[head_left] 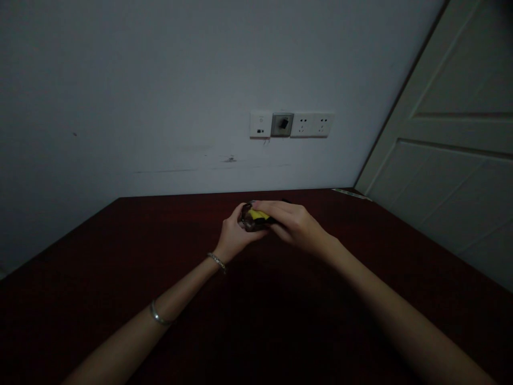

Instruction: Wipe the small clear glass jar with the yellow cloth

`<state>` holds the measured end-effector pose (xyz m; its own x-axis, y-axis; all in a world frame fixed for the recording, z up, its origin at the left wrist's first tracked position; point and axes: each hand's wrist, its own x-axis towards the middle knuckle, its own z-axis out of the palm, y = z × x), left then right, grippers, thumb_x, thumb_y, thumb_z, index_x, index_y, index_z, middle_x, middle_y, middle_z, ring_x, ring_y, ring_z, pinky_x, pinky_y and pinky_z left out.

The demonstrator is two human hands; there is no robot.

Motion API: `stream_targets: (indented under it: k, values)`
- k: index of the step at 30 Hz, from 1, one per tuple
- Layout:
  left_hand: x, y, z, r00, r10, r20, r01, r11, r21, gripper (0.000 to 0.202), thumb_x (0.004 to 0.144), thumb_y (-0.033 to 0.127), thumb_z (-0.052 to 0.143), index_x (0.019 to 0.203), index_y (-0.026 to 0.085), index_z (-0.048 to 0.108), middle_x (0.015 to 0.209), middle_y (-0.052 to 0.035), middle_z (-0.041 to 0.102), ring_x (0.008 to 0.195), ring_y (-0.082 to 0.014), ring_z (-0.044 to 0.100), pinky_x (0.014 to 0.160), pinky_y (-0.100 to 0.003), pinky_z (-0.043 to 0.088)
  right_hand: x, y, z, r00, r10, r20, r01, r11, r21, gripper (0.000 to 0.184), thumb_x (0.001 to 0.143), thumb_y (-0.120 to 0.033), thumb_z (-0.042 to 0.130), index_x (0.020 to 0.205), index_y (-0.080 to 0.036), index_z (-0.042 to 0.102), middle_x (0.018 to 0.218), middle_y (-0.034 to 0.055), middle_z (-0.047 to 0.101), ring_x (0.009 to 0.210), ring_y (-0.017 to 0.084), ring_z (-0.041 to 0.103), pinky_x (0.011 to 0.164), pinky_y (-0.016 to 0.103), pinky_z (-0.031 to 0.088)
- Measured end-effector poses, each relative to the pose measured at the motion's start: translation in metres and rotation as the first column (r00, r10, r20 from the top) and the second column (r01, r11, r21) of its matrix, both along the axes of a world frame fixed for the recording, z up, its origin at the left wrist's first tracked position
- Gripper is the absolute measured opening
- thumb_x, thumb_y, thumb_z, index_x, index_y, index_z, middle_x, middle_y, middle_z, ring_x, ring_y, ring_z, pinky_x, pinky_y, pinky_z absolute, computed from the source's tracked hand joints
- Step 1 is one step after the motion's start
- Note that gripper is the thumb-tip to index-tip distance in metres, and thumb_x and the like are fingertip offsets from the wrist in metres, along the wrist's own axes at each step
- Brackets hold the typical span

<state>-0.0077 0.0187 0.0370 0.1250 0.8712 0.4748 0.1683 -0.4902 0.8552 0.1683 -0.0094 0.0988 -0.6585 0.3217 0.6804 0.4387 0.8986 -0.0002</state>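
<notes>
Both hands meet over the dark red tabletop (pixel 160 230). My left hand (pixel 232 234) is closed around a small, dark brown, shiny object (pixel 247 222), with the thumb along its near side. From the right, my right hand (pixel 298 223) reaches over with its fingers closed on a yellow and black piece (pixel 258 214), which lies against the brown object. The dim light and the fingers hide much of both, and I cannot tell their exact kind. A bracelet (pixel 217 261) and a bangle (pixel 159 315) circle my left wrist and forearm.
Behind the table rises a pale wall (pixel 160 96) with scuff marks. White sockets (pixel 312 124) and a grey switch plate (pixel 282 125) are set in it. A panelled door (pixel 449 144) borders the right side. A thin strip (pixel 351 194) lies at the far right table edge.
</notes>
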Motion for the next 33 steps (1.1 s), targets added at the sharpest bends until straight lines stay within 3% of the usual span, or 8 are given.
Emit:
stream_targets:
  k: [6,13,17,20,23,26,29,33]
  values:
    - [0.003,-0.002,0.000,0.995,-0.071,0.072,0.074,0.996,-0.039,0.082,0.050,0.026,0.083,0.123,0.015,0.046,0.103,-0.0099,0.066,0.090,-0.0226,0.066,0.082,-0.038,0.054,0.002,0.006,-0.005,0.998,-0.018,-0.057,0.020,0.999,0.037,0.046,0.082,-0.002,0.042,0.127,-0.012,0.048,0.127,0.0157,0.057,0.122,0.022,0.051,0.101,0.042,0.046]
    - [-0.003,0.010,0.006,0.971,-0.025,0.238,0.040,0.997,-0.059,0.060,0.056,0.018,0.075,0.111,0.010,0.053,0.112,-0.0153,0.065,0.100,-0.0246,0.063,0.089,-0.037,0.051,-0.006,0.000,-0.010,0.998,0.061,0.024,-0.060,0.998,-0.033,0.041,0.084,-0.007,0.045,0.125,-0.009,0.051,0.123,0.0151,0.060,0.116,0.021,0.056,0.099,0.039,0.048]
    - [-0.007,0.010,0.004,0.964,-0.056,0.261,0.096,0.986,-0.140,0.063,0.057,0.019,0.077,0.115,0.011,0.052,0.114,-0.0158,0.064,0.100,-0.0249,0.063,0.090,-0.040,0.050,-0.002,0.008,-0.015,0.980,0.003,-0.199,-0.033,0.989,-0.144,0.034,0.087,-0.015,0.049,0.120,-0.015,0.057,0.119,0.0102,0.064,0.111,0.019,0.059,0.097,0.036,0.048]
    - [-0.008,0.006,0.003,0.955,-0.165,0.246,0.217,0.956,-0.199,0.066,0.057,0.021,0.080,0.116,0.012,0.052,0.111,-0.0150,0.065,0.095,-0.0244,0.065,0.086,-0.041,0.052,0.005,0.019,-0.018,0.892,-0.164,-0.421,0.041,0.957,-0.286,0.026,0.087,-0.024,0.054,0.111,-0.021,0.062,0.111,0.0052,0.068,0.102,0.019,0.063,0.092,0.035,0.049]
    - [-0.007,-0.001,0.006,0.927,-0.297,0.230,0.349,0.906,-0.239,0.069,0.055,0.020,0.082,0.117,0.012,0.053,0.108,-0.0144,0.066,0.092,-0.0241,0.066,0.081,-0.040,0.055,0.006,0.027,-0.019,0.811,-0.250,-0.529,0.014,0.912,-0.410,0.024,0.087,-0.032,0.053,0.105,-0.019,0.064,0.101,0.0048,0.070,0.091,0.018,0.065,0.083,0.033,0.050]
    - [-0.005,-0.010,0.013,0.898,-0.353,0.261,0.422,0.858,-0.292,0.072,0.053,0.020,0.082,0.119,0.012,0.052,0.106,-0.0147,0.066,0.086,-0.0234,0.066,0.072,-0.038,0.057,0.004,0.027,-0.018,0.820,-0.225,-0.526,-0.052,0.886,-0.461,0.027,0.089,-0.036,0.049,0.104,-0.018,0.062,0.098,0.0047,0.069,0.089,0.018,0.064,0.081,0.032,0.050]
    - [-0.004,-0.017,0.020,0.894,-0.345,0.285,0.432,0.830,-0.353,0.062,0.059,0.029,0.079,0.114,0.011,0.055,0.099,-0.0141,0.068,0.074,-0.0212,0.068,0.065,-0.035,0.058,0.003,0.024,-0.017,0.827,-0.187,-0.530,-0.133,0.851,-0.508,0.031,0.091,-0.040,0.044,0.107,-0.018,0.060,0.099,0.0053,0.067,0.090,0.018,0.062,0.081,0.033,0.050]
    - [-0.003,-0.018,0.024,0.903,-0.313,0.293,0.412,0.823,-0.392,0.049,0.068,0.045,0.071,0.102,0.010,0.062,0.091,-0.0140,0.070,0.065,-0.0203,0.069,0.061,-0.032,0.058,0.003,0.022,-0.020,0.820,-0.123,-0.559,-0.200,0.854,-0.481,0.041,0.089,-0.048,0.046,0.119,-0.021,0.053,0.114,0.0079,0.062,0.105,0.022,0.058,0.093,0.041,0.045]
